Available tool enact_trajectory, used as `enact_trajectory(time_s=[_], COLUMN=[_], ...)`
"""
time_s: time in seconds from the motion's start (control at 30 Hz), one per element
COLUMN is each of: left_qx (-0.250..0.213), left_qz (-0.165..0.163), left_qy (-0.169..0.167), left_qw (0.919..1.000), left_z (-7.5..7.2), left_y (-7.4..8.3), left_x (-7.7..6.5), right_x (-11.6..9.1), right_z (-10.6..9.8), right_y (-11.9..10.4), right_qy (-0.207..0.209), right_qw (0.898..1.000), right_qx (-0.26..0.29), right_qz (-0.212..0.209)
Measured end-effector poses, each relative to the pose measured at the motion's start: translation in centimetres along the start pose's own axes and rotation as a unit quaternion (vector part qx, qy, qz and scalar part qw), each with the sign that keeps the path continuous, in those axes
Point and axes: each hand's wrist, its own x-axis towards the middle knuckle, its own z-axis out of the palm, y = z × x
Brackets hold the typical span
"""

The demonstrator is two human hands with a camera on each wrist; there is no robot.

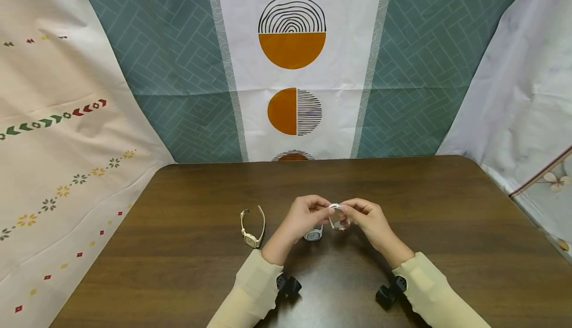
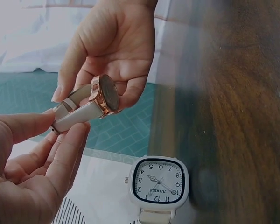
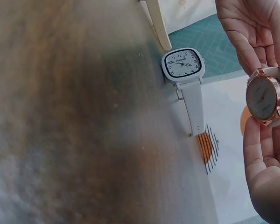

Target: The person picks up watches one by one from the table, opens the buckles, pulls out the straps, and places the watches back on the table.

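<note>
Both hands hold up a rose-gold watch [image 2: 109, 95] with a white strap, above the table. Its strap forms a loop in the head view, and its round dial hangs at the bottom. My left hand [image 1: 308, 217] pinches the strap near the buckle between thumb and fingers. On the other side, my right hand [image 1: 368, 223] pinches the strap too, fingers curled by the case. A white square watch [image 3: 183, 64] lies behind the left hand, which partly covers it in the head view. Further left lies a cream watch [image 1: 252, 240], its strap undone.
The brown wooden table [image 1: 187, 268] spreads around the hands. Behind it hangs a patterned cloth [image 1: 178, 70], with pale cloths at both sides. A small black camera is on each wrist.
</note>
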Motion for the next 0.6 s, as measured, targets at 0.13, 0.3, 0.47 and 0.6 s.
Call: enact_trajectory(time_s=[0.13,0.3,0.47,0.6], left_qx=[0.002,-0.002,-0.01,-0.016], left_qz=[0.0,0.006,0.003,-0.002], left_qy=[0.007,0.015,0.02,0.022], left_qw=[1.0,0.9999,0.9997,0.9996], left_z=[-0.07,-0.2,-0.28,-0.37], left_y=[-0.03,-0.05,0.14,0.27], left_x=[-0.08,-0.03,-0.12,-0.16], right_x=[0.01,-0.01,-0.11,-0.09], right_z=[0.03,0.14,0.12,0.1], right_y=[0.07,-0.04,-0.1,0.02], right_qy=[-0.016,-0.04,-0.073,-0.094], right_qw=[1.0,0.997,0.99,0.987], right_qx=[0.014,0.065,0.116,0.131], right_qz=[0.006,0.01,-0.008,-0.015])
